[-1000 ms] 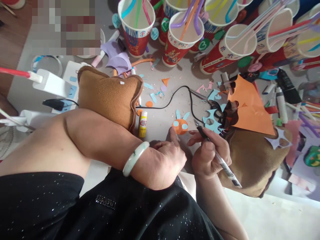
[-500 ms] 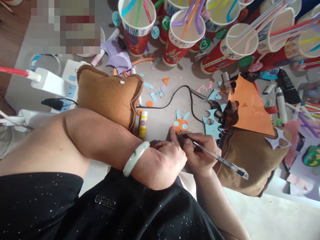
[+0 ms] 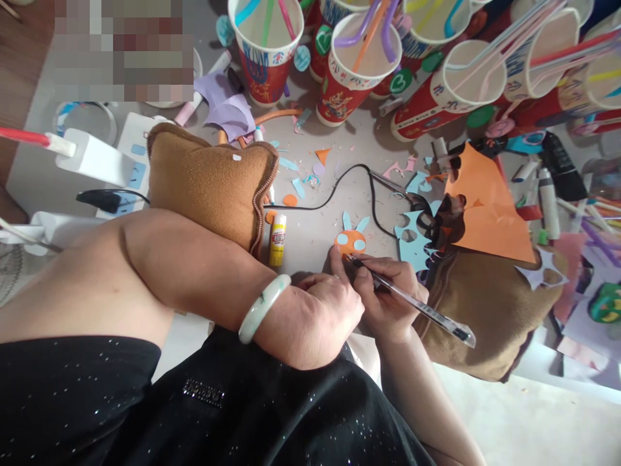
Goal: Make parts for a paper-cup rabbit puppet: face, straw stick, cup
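A small rabbit face of cut paper lies on the table, an orange disc with light-blue ears and round light-blue eyes. My left hand has its index fingertip pressed on the disc's lower left edge, holding it down; its other fingers are curled under. In my right hand a clear pen with a black grip is pinched, its tip at the lower part of the disc. Any line under the tip is too small to make out. A yellow glue stick stands left of the paper face.
Brown zippered cushions flank the work area. Red paper cups with straws crowd the back. Blue scrap paper, an orange sheet and a black cord lie about. A power strip with white plugs is at left.
The pen has shifted slightly, its rear end swinging a little left. My left hand stays on the paper rabbit face. The view has moved very slightly.
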### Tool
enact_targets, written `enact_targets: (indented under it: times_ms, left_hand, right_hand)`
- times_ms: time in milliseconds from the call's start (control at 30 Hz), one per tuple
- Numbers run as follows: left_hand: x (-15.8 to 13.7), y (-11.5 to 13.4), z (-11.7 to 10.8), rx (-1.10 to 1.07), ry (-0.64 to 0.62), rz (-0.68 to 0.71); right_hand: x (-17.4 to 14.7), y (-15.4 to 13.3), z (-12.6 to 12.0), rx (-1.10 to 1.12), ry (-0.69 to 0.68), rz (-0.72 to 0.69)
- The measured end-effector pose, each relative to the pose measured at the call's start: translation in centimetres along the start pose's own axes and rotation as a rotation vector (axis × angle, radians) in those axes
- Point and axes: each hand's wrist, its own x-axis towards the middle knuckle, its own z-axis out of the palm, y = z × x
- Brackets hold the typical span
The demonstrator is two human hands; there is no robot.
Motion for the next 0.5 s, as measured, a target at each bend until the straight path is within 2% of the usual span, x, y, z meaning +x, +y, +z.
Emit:
enact_targets:
  times_ms: [500]
  left_hand:
    - [0.08,-0.07,0.28,0.046,0.033,0.008]
  right_hand:
    - [0.12,-0.10,-0.12,-0.027,-0.024,-0.006]
